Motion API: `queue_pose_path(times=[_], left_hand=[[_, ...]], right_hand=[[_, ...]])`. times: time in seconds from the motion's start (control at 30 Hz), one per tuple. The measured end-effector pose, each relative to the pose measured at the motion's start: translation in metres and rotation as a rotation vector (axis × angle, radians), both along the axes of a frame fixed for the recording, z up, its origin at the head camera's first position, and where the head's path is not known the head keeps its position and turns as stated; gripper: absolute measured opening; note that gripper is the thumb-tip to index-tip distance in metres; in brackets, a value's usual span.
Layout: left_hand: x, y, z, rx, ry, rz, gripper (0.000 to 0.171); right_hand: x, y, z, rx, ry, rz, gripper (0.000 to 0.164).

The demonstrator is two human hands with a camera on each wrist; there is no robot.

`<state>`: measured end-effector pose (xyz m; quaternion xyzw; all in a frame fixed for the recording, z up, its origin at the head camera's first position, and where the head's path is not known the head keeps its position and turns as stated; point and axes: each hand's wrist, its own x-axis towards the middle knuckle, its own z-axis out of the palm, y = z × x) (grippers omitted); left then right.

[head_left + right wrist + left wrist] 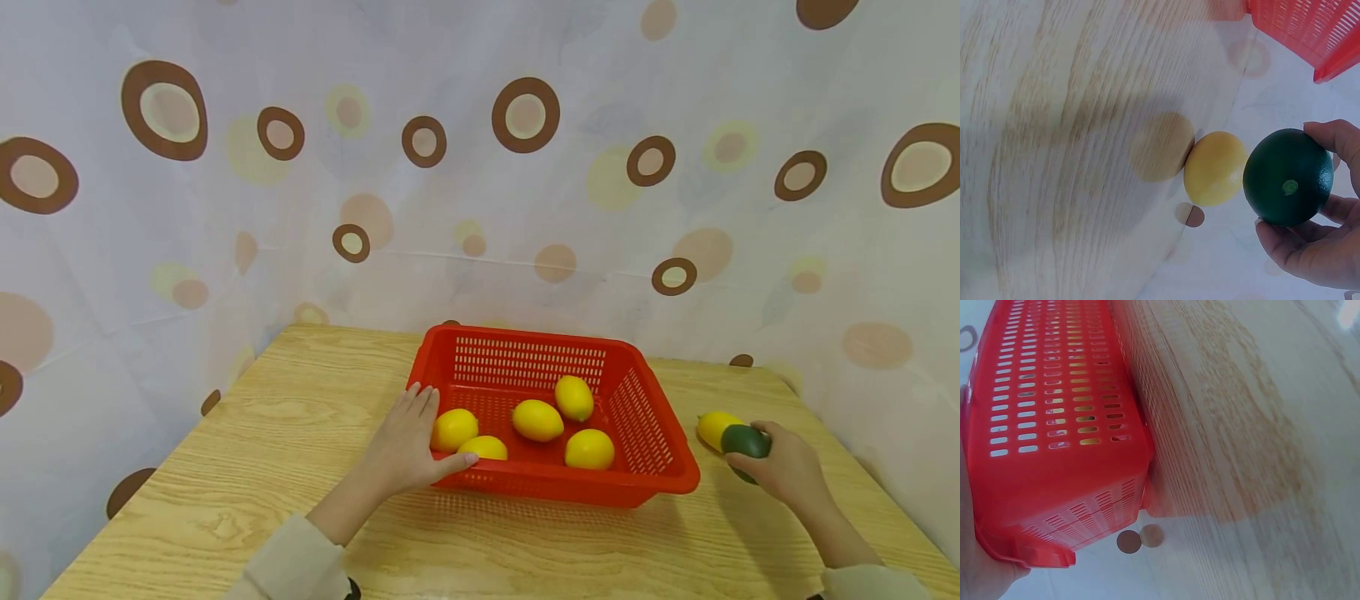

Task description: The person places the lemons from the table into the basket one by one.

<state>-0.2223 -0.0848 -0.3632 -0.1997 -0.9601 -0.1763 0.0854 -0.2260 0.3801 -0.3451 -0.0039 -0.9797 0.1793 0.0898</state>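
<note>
A red plastic basket with slotted walls stands on the table, holding several lemons. My left hand rests on the basket's near left corner, fingers stretched along the left rim and thumb across the front rim. The left wrist view shows the basket's outer wall with only part of that hand at the left edge. To the right of the basket, my right hand holds a smooth dark green avocado between thumb and fingers. Just beyond the avocado, a lemon lies on the table.
The wooden table has visible grain. Behind and along both sides hangs a pale curtain with brown, pink and yellow circles, meeting the table's back edge. The basket's right wall stands between the right hand and the lemons inside.
</note>
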Motion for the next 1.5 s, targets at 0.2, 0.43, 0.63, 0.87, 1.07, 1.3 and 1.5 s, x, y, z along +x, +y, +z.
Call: queue_pose_path(times=[0.2,0.43,0.63,0.87,1.07,1.3,1.5], left_hand=[[0.000,0.000,0.000,0.007,-0.010,-0.003,0.094],[0.001,0.001,0.001,0.007,-0.009,-0.002,0.094],[0.000,0.000,0.001,0.009,-0.008,0.001,0.095],[-0.001,0.000,-0.001,0.017,-0.015,0.010,0.096],[0.000,0.000,-0.001,0.021,-0.024,0.014,0.096],[0.000,0.000,0.000,0.016,-0.020,0.011,0.096],[-0.001,-0.001,-0.001,0.011,-0.018,0.008,0.096]], right_hand=[[-0.001,-0.004,0.002,-0.003,0.006,0.005,0.066],[-0.001,-0.009,0.005,-0.010,0.030,0.017,0.066],[0.000,-0.013,0.007,-0.019,0.047,0.017,0.065],[0.000,-0.018,0.011,-0.016,0.066,0.019,0.064],[0.001,-0.023,0.015,-0.017,0.095,0.017,0.062],[0.003,-0.030,0.020,-0.021,0.104,0.024,0.062],[0.003,-0.036,0.023,-0.017,0.121,0.042,0.063]])
